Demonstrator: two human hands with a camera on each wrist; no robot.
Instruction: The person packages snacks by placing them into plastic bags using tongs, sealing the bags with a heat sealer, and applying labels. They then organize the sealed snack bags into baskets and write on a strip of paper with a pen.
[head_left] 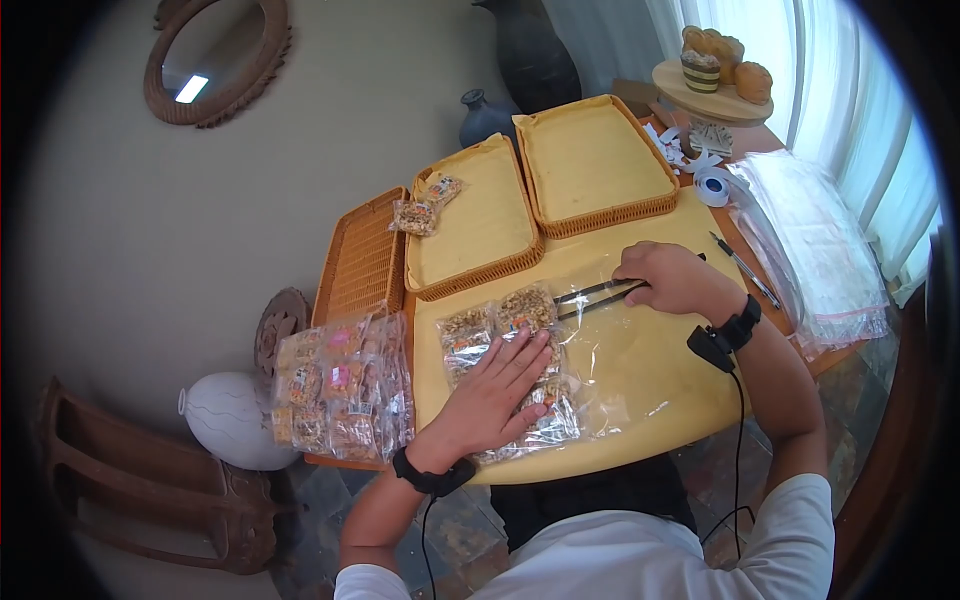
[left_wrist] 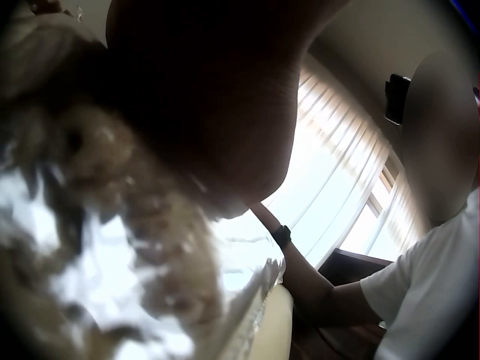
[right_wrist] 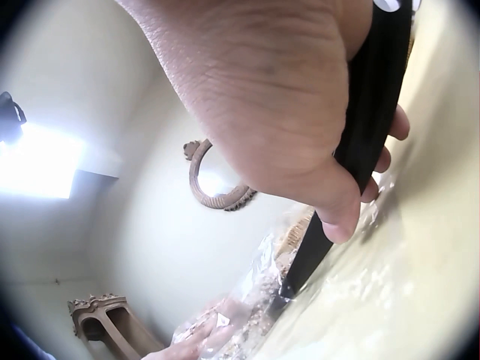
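In the head view a clear plastic bag lies on the yellow table cover, with several small packets of a nutty snack inside its left part. My left hand rests flat on the packets, fingers spread. Black tongs are gripped in my right hand, their tips at the packets' right edge. The right wrist view shows the thumb and fingers of my right hand round the black tongs. In the left wrist view, my left hand is dark above blurred shiny packets.
A filled bag of packets lies at the table's left. Behind are an empty wicker tray, a lined tray with a few packets, and another lined tray. A pen, tape roll and plastic bags lie right.
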